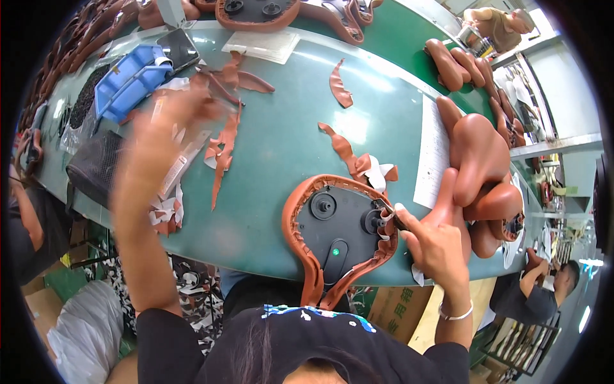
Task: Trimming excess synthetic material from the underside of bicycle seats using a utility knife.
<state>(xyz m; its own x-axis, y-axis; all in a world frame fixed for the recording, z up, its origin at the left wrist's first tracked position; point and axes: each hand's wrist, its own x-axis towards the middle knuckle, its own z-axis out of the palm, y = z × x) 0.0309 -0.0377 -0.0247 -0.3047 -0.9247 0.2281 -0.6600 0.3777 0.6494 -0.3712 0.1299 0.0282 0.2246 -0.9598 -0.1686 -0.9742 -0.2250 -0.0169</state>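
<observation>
A brown-covered bicycle saddle (340, 230) lies underside up at the table's near edge, its narrow nose toward me. Its black plastic base shows two round mounts, and the brown cover is folded over the rim. My right hand (435, 243) is closed round a small dark tool (398, 221) at the saddle's right rim; fingers partly hide it, and its exact kind is unclear. Smeared by motion, my left hand (188, 105) is over brown leather scraps (224, 150) at the left, away from the saddle. Whether its fingers hold anything is not visible.
Finished brown saddles (480, 157) are piled at the right beside a paper sheet (430, 153). A blue bin (134, 80) and black mesh bag (96, 163) stand left. More scraps (342, 147) lie mid-table. Co-workers (537, 288) are at the sides and far right.
</observation>
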